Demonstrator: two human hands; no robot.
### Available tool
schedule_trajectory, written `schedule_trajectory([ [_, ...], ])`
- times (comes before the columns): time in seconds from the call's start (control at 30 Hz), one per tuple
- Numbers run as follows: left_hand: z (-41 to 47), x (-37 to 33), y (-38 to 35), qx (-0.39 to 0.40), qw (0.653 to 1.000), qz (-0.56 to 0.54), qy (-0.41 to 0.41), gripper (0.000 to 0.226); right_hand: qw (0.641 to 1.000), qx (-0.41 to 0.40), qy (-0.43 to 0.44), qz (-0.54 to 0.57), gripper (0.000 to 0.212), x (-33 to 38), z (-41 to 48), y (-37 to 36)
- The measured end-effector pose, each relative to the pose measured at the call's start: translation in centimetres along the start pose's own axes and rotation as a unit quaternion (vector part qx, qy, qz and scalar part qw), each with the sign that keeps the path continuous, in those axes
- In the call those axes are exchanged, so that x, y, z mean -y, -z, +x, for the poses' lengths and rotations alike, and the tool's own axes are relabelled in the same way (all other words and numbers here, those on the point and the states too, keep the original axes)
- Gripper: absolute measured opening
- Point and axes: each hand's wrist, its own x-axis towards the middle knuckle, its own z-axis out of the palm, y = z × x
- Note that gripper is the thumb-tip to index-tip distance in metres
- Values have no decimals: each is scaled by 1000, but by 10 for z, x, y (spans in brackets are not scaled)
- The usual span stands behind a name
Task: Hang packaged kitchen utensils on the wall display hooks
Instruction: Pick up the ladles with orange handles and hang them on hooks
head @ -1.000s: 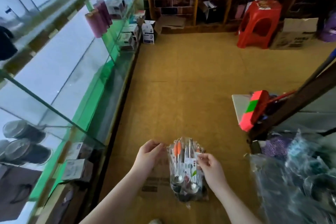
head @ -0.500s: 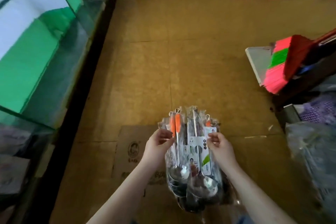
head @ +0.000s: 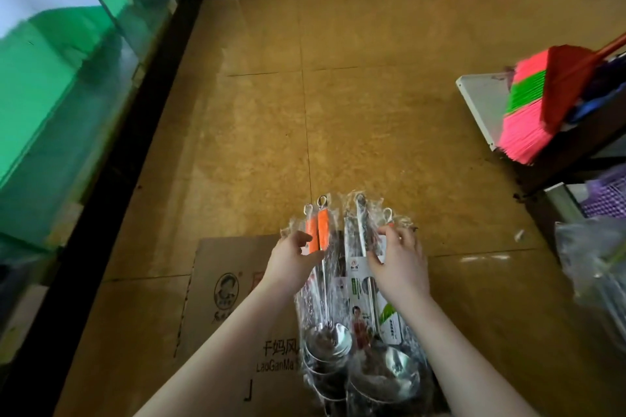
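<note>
Both hands are on a bundle of packaged ladles (head: pixel 338 332), fanned out between them above a flattened cardboard box (head: pixel 230 284) on the floor (head: pixel 338 129). I cannot tell whether the bowls rest on the cardboard below the wrists. The left hand (head: pixel 294 259) has its fingers curled round the edge of the packs with orange handles (head: pixel 318 234). The right hand (head: pixel 401 264) pinches the clear wrapper of the steel-handled packs at its fingertips. No display hooks are in view. The likely trouble is the slick plastic: several loose packs are gripped only near the handle end, with the heavy bowls toward the wrists, so they could slide past each other and drop when one is separated. The small hanging loops (head: pixel 321 201) beyond the fingertips could also snag a neighbouring wrapper and drag a second pack along.
</note>
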Motion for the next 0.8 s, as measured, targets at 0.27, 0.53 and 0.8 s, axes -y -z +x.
schedule_trajectory([
  [0.27, 3, 6, -13, 74, 994, 81, -4, 50, 995, 18, -64, -77, 50, 0, 3, -11],
  [0.53, 9, -1, -20, 33, 997, 64, 18, 48, 996, -32, -57, -55, 32, -9, 10, -19],
  [0.8, 14, -3, -27, -7, 999, 39, 22, 44, 998, -35, -54, 1, 27, -10, 11, -12],
])
